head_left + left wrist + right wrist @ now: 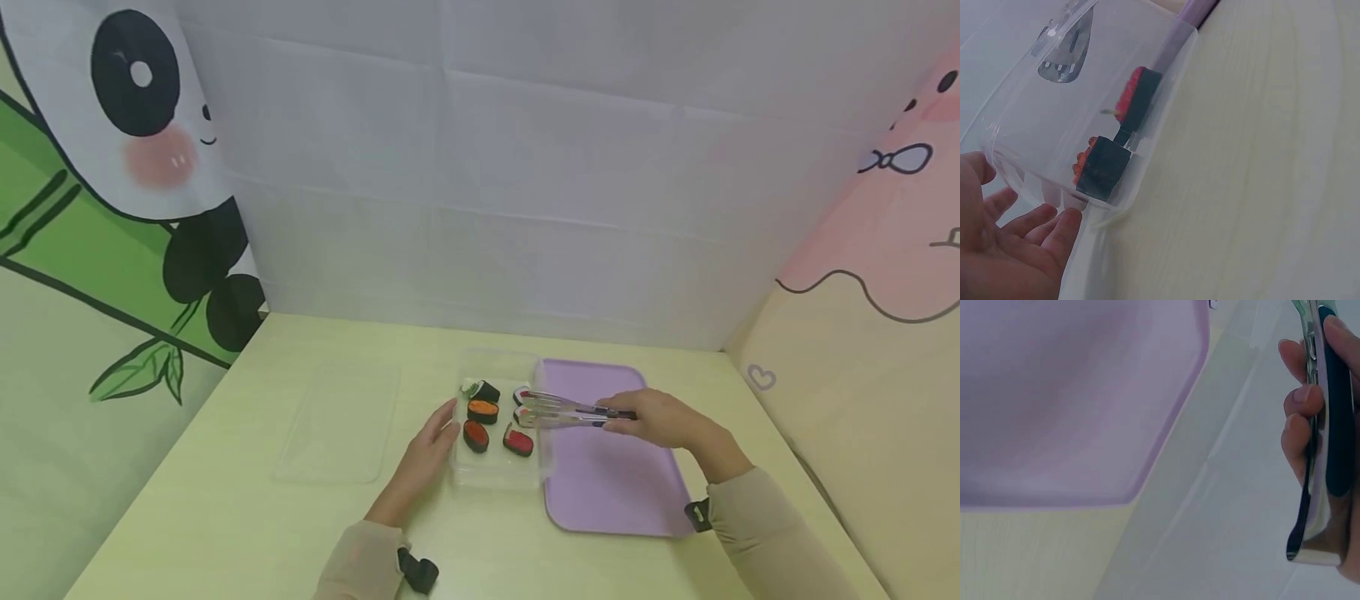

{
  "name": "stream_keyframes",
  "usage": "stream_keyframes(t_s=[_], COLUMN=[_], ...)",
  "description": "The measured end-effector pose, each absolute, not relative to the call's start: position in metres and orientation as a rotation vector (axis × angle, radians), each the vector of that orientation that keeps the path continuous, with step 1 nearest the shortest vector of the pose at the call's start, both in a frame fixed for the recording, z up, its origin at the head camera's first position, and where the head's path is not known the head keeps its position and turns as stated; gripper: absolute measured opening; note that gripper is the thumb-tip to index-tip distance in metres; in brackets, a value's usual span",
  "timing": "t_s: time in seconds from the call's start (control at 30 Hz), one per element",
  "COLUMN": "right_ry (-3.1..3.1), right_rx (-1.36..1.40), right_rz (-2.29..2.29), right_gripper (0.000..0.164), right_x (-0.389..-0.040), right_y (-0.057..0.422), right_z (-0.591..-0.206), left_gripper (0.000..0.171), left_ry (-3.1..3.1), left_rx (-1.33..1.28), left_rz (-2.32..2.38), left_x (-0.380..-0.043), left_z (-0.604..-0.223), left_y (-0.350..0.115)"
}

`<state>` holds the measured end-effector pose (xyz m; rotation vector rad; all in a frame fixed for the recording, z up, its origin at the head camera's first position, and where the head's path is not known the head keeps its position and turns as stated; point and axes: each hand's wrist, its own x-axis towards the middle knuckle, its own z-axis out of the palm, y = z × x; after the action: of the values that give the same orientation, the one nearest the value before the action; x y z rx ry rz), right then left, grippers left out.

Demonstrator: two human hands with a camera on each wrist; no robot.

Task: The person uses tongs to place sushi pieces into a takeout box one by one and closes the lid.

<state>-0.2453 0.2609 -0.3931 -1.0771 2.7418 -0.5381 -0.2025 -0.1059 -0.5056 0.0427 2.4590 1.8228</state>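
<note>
A clear plastic box holds several sushi pieces, among them an orange-topped sushi and a red-topped sushi. My left hand touches the box's left wall from outside, its fingers spread along the plastic in the left wrist view. My right hand grips metal tongs with dark handle grips. The tongs reach leftward over the box's right wall, arms apart, their tips by two white-and-red sushi rolls at the right side. Whether the tips touch a roll, I cannot tell.
A purple tray lies right beside the box, under the tongs and right hand. To the left, a clear flat lid lies on the pale wooden table. A white sheet hangs behind, with printed cartoon panels at both sides.
</note>
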Motion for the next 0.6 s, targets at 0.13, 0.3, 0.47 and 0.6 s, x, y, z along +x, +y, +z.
stream_keyframes(t_s=[0.13, 0.3, 0.47, 0.6], right_ry=[2.775, 2.841, 2.93, 2.997], right_rx=[-1.02, -0.876, -0.689, -0.578], right_rz=[-0.541, -0.581, -0.681, -0.791], right_gripper=[0.038, 0.046, 0.044, 0.048], right_x=[-0.244, -0.241, -0.237, -0.234], right_y=[0.267, 0.277, 0.285, 0.29], right_z=[-0.391, -0.392, -0.4, -0.41], left_gripper=[0.052, 0.052, 0.052, 0.051], left_ry=[2.462, 2.435, 2.447, 2.454], left_rx=[0.03, 0.035, 0.042, 0.042], left_rz=[1.807, 1.842, 1.827, 1.831], left_x=[-0.203, -0.202, -0.201, -0.2], left_z=[-0.505, -0.504, -0.502, -0.503], left_y=[-0.106, -0.106, -0.106, -0.106])
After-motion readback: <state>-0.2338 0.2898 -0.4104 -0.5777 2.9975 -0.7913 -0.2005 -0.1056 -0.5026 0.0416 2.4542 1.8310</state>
